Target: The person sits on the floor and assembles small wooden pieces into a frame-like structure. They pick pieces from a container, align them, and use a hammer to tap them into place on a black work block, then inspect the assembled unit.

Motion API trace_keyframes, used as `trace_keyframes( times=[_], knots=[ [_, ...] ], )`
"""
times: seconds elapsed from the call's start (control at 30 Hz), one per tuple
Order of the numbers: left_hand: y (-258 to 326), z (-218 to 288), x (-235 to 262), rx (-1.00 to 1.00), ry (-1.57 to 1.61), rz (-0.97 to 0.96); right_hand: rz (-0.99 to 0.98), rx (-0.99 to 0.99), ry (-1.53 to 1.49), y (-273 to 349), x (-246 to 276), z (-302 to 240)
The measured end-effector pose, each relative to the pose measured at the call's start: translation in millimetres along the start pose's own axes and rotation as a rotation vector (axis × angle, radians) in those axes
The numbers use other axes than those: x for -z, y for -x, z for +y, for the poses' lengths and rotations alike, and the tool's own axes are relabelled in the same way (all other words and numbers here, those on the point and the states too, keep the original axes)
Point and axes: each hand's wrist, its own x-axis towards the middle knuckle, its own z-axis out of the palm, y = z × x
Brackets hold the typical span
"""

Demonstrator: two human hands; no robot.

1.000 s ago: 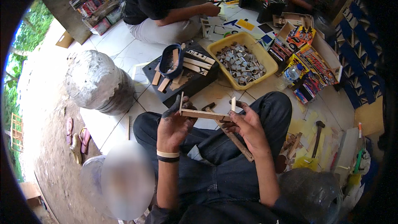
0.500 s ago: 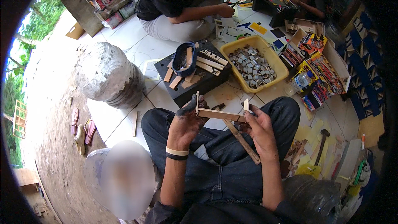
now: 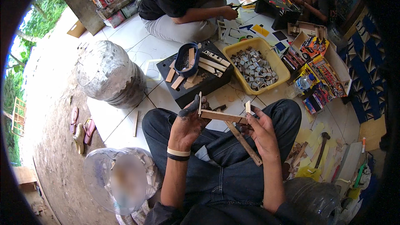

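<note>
Both hands grasp one pale wooden stick frame [image 3: 224,116] over the lap: left hand [image 3: 187,123] steadies its end, right hand [image 3: 260,131] supports the long diagonal strip.

Yellow tub [image 3: 278,64], black box [image 3: 196,89], pale brown wooden frame [image 3: 227,118].

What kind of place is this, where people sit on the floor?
Probably a small craft workshop on a tiled floor: wooden sticks held in both hands, a yellow tub of small pieces, and a hammer.
</note>
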Motion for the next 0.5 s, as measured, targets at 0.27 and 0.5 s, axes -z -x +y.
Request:
trace_keyframes(
  times=[0.27,0.5],
  knots=[
    [-1.3,3.8,7.8,0.031,0.012,-0.112,-0.051,0.011,-0.088,3.8,2.2,-1.0],
    [-6.0,7.3,13.8,0.113,0.114,-0.128,-0.072,0.014,-0.128,0.4,9.3,5.0]
  ],
)
